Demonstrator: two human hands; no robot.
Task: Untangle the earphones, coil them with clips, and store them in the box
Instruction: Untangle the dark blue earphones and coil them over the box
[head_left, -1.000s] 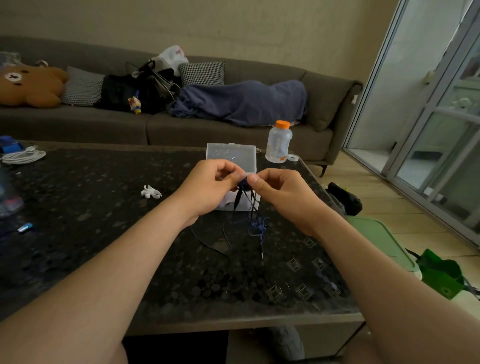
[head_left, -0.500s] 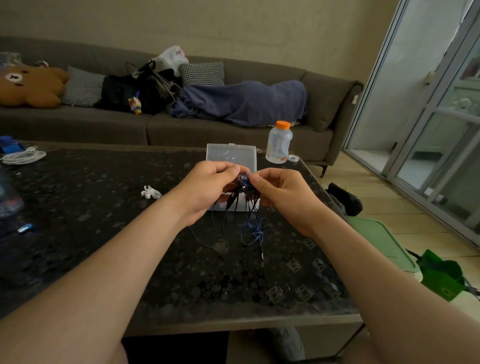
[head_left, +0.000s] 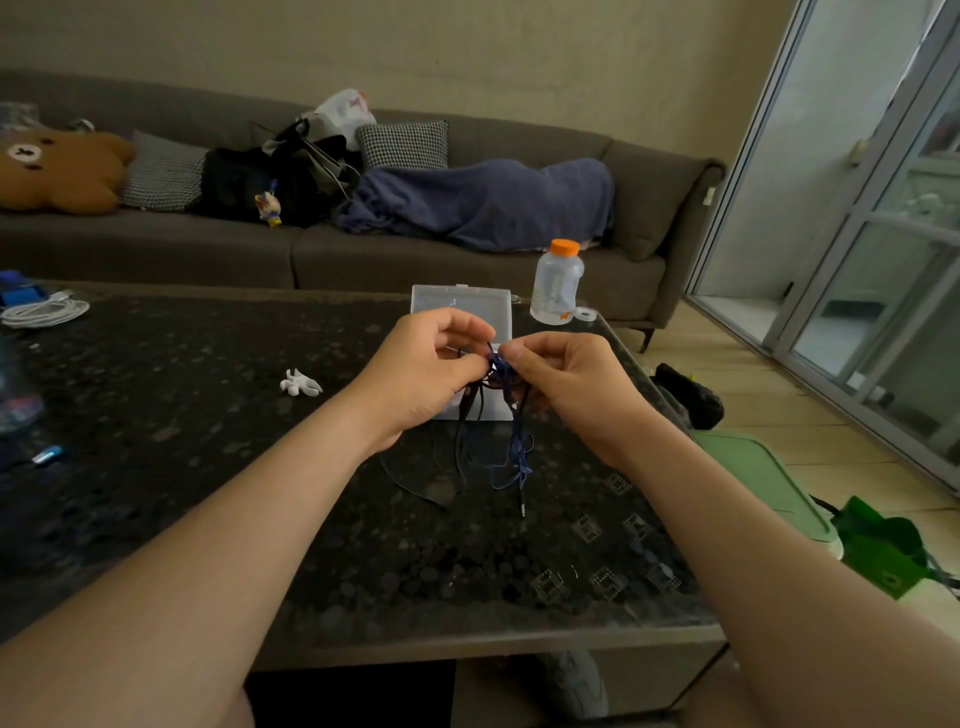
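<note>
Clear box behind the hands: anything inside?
The clear box stands open, lid up. The left hand and right hand, pinching the earphones, cover most of its base. The strip that shows holds nothing I can see; the rest is hidden.

Head-worn wide view, facing forward and down, close over table (head_left: 156, 415)

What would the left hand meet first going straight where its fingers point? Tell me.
Beyond the earphones it pinches, the left hand would probably meet the right hand, fingers first; depth unclear.
</note>
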